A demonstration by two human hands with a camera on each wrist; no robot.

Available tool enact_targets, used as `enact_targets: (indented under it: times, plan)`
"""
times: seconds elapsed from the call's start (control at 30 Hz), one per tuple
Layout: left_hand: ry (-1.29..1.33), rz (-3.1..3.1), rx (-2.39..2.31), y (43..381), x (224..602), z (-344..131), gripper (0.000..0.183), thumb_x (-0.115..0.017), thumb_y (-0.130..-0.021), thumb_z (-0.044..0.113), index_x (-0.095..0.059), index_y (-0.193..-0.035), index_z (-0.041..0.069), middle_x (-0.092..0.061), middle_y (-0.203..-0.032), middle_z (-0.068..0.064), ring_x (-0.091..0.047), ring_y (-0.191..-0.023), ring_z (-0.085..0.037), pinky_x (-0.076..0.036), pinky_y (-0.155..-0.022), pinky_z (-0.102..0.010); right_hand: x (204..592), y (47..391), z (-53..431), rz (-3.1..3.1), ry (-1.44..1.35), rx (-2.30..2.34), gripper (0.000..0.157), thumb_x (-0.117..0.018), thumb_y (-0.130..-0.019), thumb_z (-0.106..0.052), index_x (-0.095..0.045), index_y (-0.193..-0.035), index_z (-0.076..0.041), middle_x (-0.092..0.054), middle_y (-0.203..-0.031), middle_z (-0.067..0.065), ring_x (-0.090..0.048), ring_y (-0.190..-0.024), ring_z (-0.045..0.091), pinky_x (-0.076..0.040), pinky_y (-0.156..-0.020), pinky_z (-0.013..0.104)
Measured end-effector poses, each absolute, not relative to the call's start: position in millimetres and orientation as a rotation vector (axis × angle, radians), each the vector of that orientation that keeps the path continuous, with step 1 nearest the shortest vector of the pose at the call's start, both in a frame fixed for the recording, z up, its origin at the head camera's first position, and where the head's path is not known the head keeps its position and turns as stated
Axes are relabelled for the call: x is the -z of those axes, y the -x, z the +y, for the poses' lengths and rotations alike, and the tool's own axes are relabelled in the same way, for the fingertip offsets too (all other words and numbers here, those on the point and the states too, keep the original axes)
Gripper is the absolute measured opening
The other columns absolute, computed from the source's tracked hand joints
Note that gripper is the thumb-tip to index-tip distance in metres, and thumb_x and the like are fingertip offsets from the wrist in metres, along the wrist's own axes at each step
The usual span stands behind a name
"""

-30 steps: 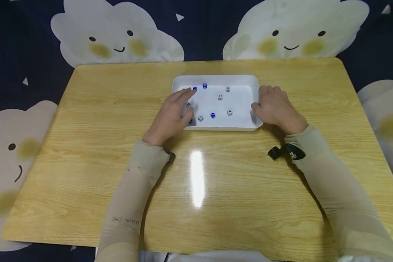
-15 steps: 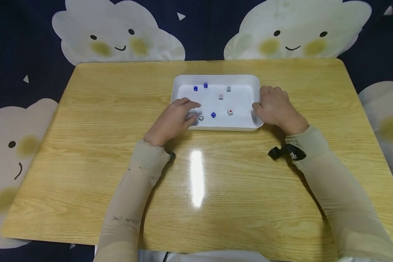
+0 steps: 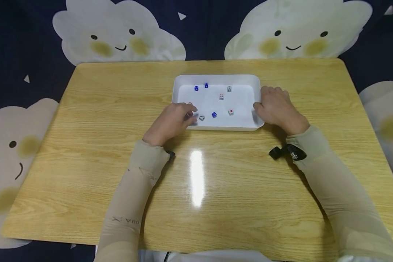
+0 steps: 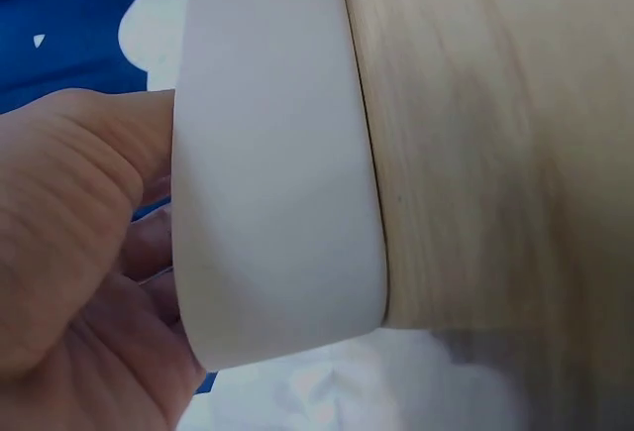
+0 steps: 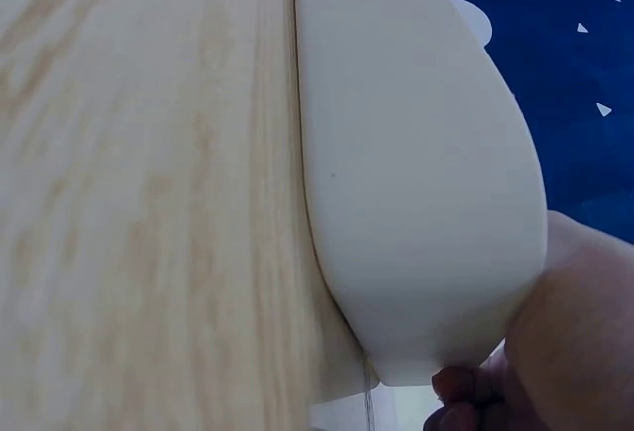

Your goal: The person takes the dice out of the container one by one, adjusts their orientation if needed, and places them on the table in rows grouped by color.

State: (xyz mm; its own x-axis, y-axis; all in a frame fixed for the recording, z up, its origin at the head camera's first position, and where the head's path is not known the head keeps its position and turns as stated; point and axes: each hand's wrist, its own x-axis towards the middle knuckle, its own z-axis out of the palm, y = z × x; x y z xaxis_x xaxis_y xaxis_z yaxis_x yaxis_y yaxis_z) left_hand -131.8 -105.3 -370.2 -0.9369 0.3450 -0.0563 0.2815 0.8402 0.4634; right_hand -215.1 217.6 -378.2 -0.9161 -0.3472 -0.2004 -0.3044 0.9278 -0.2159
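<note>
A white rectangular tray (image 3: 243, 83) lies on the table, with small dice scattered inside. My right hand (image 3: 277, 108) grips its right end, the thumb over the rim and the other fingers along the outside. My left hand (image 3: 170, 122) reaches over the left end. Its thumb and forefinger are bent and stand apart close to a white die (image 3: 201, 118); nothing shows between their tips. Another white die (image 3: 190, 104) peeks out just beyond the knuckles. In the left wrist view the tray's side wall (image 4: 277, 173) hides the fingertips.
Along the far side sit two blue dice, one by the left (image 3: 196, 88). A third blue die (image 3: 214, 115) lies near the front wall. Further right are a red-dotted die (image 3: 230, 112) and other white dice. The wooden table (image 3: 235, 189) extends around the tray, with a cloud-print cloth (image 3: 203, 29) behind.
My left hand has drawn back from the far left dice toward the near left corner, its fingers bending. A blue die in that corner is now hidden. My right hand stays at the tray.
</note>
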Motion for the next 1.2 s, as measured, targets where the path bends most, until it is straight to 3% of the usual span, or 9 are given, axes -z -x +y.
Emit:
enact_targets:
  times: [0.23,0.67,0.97,1.2]
  plan:
    - [-0.418,2.858,-0.708,131.4,369.5,-105.2,0.036,-0.069,-0.100,0.027,-0.070,-0.128,0.005,-0.077,-0.111,-0.011,-0.071,-0.101,-0.022,-0.058,-0.094,-0.038,378.8,214.9,217.8,2.860,0.494,0.278,0.046,-0.037,-0.102,-0.031,-0.049,-0.120,0.009,-0.055,-0.110,0.025,-0.046,-0.101,0.045,-0.037,-0.087,0.055]
    - [-0.290,2.831,-0.703,135.1,370.1,-100.7,0.030,-0.074,-0.097,0.023,-0.074,-0.120,0.004,-0.074,-0.127,-0.012,-0.071,-0.116,-0.025,-0.056,-0.102,-0.038,379.8,216.4,219.6,2.849,0.502,0.307,0.044,-0.036,-0.103,-0.031,-0.050,-0.116,0.008,-0.054,-0.107,0.024,-0.047,-0.100,0.045,-0.037,-0.086,0.056]
    - [-0.365,2.841,-0.761,134.4,371.4,-102.7,0.016,-0.074,-0.097,0.020,-0.082,-0.104,0.008,-0.080,-0.108,-0.006,-0.072,-0.103,-0.020,-0.057,-0.097,-0.036,380.4,215.9,219.7,2.866,0.501,0.333,0.039,-0.038,-0.101,-0.031,-0.051,-0.109,0.005,-0.054,-0.101,0.022,-0.049,-0.097,0.044,-0.035,-0.081,0.051]
    - [-0.369,2.844,-0.738,135.3,371.7,-101.9,0.019,-0.074,-0.096,0.017,-0.080,-0.111,0.006,-0.078,-0.114,-0.010,-0.071,-0.106,-0.023,-0.057,-0.098,-0.038,381.1,214.4,220.3,2.878,0.503,0.364,0.036,-0.038,-0.101,-0.030,-0.051,-0.106,0.004,-0.055,-0.099,0.021,-0.049,-0.094,0.043,-0.033,-0.078,0.048]
